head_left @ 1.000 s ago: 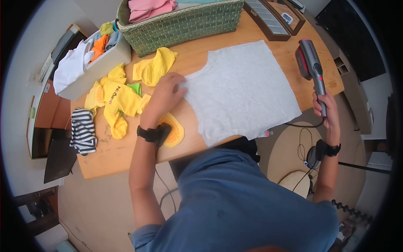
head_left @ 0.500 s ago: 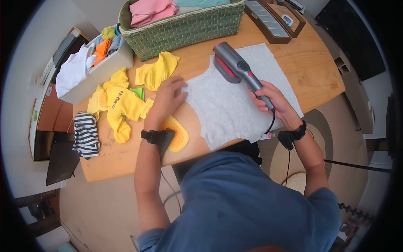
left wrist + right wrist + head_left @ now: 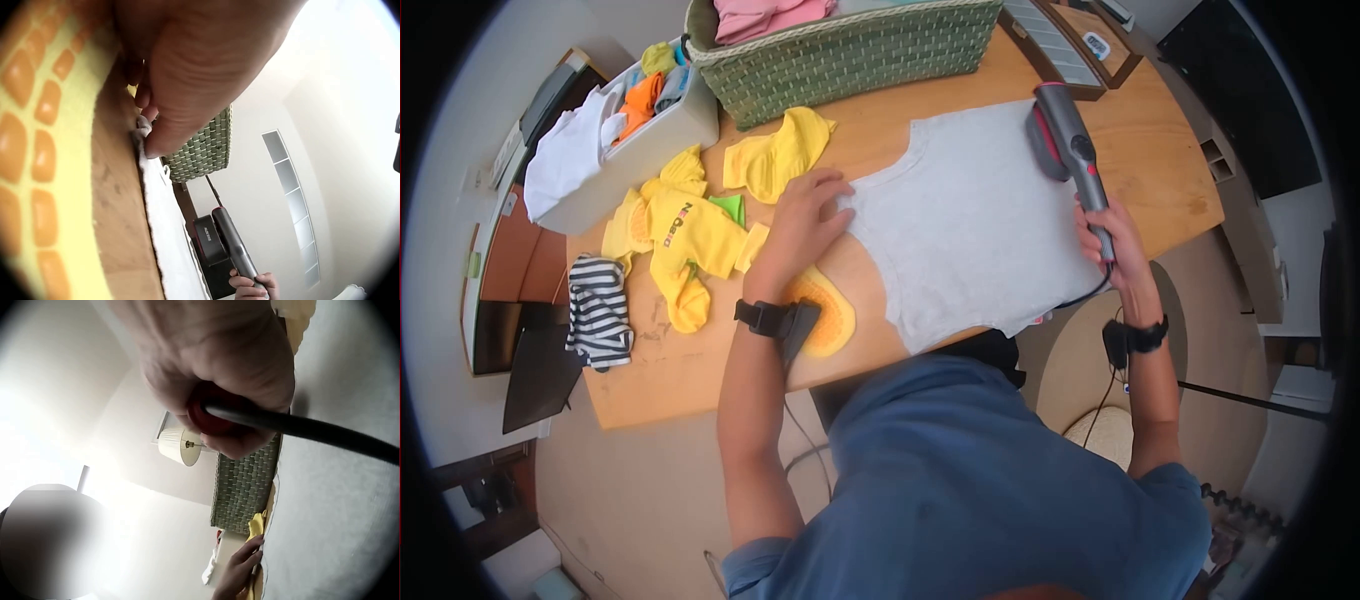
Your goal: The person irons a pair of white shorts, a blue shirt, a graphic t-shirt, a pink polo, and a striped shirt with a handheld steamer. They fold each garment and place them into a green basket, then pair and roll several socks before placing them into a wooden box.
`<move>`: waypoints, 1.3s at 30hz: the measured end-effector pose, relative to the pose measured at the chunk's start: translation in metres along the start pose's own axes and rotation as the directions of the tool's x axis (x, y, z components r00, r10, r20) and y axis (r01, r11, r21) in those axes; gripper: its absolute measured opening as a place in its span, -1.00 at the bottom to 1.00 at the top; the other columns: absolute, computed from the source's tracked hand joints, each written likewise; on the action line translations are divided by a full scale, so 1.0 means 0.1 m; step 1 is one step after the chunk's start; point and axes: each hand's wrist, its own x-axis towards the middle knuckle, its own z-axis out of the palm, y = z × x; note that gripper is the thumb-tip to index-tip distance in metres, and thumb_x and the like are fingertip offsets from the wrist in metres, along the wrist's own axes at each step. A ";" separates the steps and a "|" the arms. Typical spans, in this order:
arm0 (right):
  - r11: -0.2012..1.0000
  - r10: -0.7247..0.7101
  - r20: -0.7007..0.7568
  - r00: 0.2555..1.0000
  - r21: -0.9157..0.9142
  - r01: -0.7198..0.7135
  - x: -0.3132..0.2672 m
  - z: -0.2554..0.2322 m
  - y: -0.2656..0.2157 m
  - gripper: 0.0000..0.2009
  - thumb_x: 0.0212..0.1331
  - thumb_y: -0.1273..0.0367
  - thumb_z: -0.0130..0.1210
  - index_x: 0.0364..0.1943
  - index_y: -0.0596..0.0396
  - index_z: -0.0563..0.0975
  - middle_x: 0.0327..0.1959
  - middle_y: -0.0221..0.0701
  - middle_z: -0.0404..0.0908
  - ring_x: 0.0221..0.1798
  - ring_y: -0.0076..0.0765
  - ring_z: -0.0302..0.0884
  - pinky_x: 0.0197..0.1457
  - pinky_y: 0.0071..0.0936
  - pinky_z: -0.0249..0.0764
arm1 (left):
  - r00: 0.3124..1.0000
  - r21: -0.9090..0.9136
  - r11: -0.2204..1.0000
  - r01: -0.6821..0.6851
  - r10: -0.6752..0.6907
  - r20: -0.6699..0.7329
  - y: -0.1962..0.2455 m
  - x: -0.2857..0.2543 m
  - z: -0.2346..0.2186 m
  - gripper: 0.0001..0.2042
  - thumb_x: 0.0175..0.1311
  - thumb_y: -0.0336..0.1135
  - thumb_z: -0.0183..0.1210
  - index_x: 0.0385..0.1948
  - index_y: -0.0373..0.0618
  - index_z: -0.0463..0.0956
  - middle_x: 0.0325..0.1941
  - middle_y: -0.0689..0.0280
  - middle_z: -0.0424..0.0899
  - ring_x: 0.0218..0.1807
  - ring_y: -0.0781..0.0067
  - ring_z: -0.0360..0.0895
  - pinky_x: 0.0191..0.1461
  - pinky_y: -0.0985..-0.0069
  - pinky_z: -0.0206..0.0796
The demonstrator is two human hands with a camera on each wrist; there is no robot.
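A light grey sleeveless top (image 3: 980,220) lies spread over the wooden table. At its left end my left hand (image 3: 805,225) pinches the cloth's edge; the left wrist view has the fabric (image 3: 144,128) between thumb and fingers. My right hand (image 3: 1118,240) grips the handle of a grey and red handheld garment steamer (image 3: 1072,140) over the top's right end. In the left wrist view, the steamer's head (image 3: 209,237) stands above the cloth. A black cord (image 3: 300,428) comes out of the handle's end.
Yellow garments (image 3: 690,235), a yellow and orange patterned piece (image 3: 835,310) and striped cloth (image 3: 600,310) lie left. Behind stand a white bin (image 3: 625,175) of clothes and a green woven basket (image 3: 850,75). A divided wooden box (image 3: 1090,45) sits at the back right.
The steamer swung left over the middle of the top from beyond the table's right side, then back right to its right end. My left hand stays at the same edge.
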 end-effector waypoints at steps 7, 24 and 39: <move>0.943 0.295 0.363 0.884 0.036 -0.330 -0.35 0.89 0.23 -0.63 0.18 0.52 0.07 0.08 0.26 0.36 -0.38 -0.40 0.44 -0.63 -0.65 0.31 -0.65 -0.64 0.27 | 1.000 -0.038 0.999 0.014 -0.014 -0.012 -0.01 0.01 0.00 -0.71 0.14 -0.36 0.30 -0.07 -0.13 0.59 0.18 0.16 0.52 0.26 0.07 0.39 0.34 0.27 0.23; 0.994 -0.107 -0.427 0.898 -0.017 0.110 -0.68 -0.09 0.31 -0.75 0.24 0.49 -0.03 0.00 0.22 0.37 -0.47 -0.45 0.37 -0.60 -0.63 0.27 -0.64 -0.63 0.23 | 1.000 -0.013 1.000 0.012 -0.012 -0.023 0.00 0.01 0.02 -0.66 0.10 -0.37 0.30 -0.05 -0.19 0.59 0.18 0.11 0.53 0.24 0.01 0.41 0.35 0.24 0.23; 0.893 0.450 0.357 0.818 -0.187 -0.410 -1.02 0.63 0.47 -0.47 0.08 0.53 0.15 0.20 0.25 0.33 -0.40 -0.37 0.50 -0.62 -0.60 0.38 -0.60 -0.59 0.30 | 0.999 0.007 0.999 0.038 -0.038 0.023 0.00 0.00 0.02 -0.68 0.19 -0.34 0.27 -0.01 -0.12 0.57 0.25 0.21 0.50 0.32 0.13 0.35 0.39 0.31 0.18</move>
